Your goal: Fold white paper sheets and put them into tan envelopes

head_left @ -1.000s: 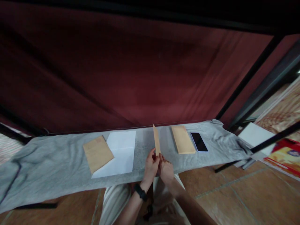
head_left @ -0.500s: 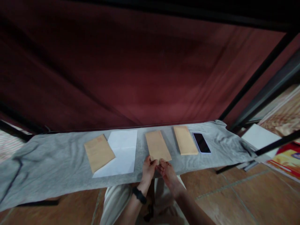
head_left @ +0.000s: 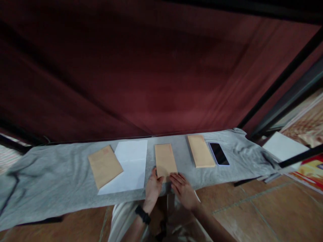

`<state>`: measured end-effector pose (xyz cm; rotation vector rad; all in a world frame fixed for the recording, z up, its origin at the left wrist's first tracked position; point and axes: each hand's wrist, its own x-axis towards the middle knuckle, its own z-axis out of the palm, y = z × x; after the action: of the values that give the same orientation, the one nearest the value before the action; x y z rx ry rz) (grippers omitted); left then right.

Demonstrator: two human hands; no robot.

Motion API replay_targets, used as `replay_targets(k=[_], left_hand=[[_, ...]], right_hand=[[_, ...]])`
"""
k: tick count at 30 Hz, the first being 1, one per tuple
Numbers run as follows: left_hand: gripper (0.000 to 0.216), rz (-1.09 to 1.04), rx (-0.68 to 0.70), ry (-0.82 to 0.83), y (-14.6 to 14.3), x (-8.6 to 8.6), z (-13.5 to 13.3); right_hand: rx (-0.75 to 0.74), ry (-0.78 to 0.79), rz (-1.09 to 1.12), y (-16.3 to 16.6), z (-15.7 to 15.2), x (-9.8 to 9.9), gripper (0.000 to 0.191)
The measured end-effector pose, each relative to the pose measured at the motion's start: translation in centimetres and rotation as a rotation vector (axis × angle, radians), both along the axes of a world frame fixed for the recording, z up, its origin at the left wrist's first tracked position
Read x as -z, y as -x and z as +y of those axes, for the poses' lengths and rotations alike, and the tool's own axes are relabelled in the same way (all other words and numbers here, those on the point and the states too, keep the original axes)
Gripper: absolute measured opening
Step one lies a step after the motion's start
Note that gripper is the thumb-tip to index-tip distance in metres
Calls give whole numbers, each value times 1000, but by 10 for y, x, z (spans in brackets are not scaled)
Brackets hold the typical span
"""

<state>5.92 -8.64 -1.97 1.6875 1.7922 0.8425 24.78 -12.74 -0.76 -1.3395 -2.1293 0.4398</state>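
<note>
In the middle of the grey cloth lies a brown paper envelope [head_left: 166,158]. At its lower left corner, my left hand [head_left: 153,185] grips the edge, thumb on top and fingers along the side. My right hand [head_left: 183,190] rests on the lower right corner, fingers stretched out flat. Another brown envelope [head_left: 104,168] lies at the left, partly over a creased white sheet of paper [head_left: 133,168]. To the right sits a thicker stack of brown envelopes [head_left: 201,151], with a phone [head_left: 219,154] beside it.
Grey cloth [head_left: 58,174] covers the narrow table, which ends just before my knees. A dark red fabric panel [head_left: 161,84] rises behind it. At the far right are a slanting black bar [head_left: 302,158], a white board [head_left: 285,147] and a colourful printed box [head_left: 313,171].
The middle envelope has turned straighter and come slightly nearer to me. My right hand has gone from a pinch at the lower edge to lying flat on the corner; my left has shifted left.
</note>
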Motion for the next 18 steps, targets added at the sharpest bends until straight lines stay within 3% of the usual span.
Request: replay_targets(k=[3, 7, 11, 15, 18], left_hand=[[36, 229, -17, -4, 3, -8, -3], [39, 426, 136, -268, 1, -18, 19], [51, 486, 398, -405, -8, -20, 75], [56, 554, 556, -369, -13, -17, 136], [57, 601, 631, -297, -14, -14, 167]], right_hand=[[-90, -111, -235, -6, 0, 8, 49], [-100, -153, -256, -10, 1, 19, 52], [-114, -163, -239, -9, 0, 20, 51], [-111, -146, -233, -8, -1, 17, 53], [-111, -123, -237, -8, -1, 15, 54]])
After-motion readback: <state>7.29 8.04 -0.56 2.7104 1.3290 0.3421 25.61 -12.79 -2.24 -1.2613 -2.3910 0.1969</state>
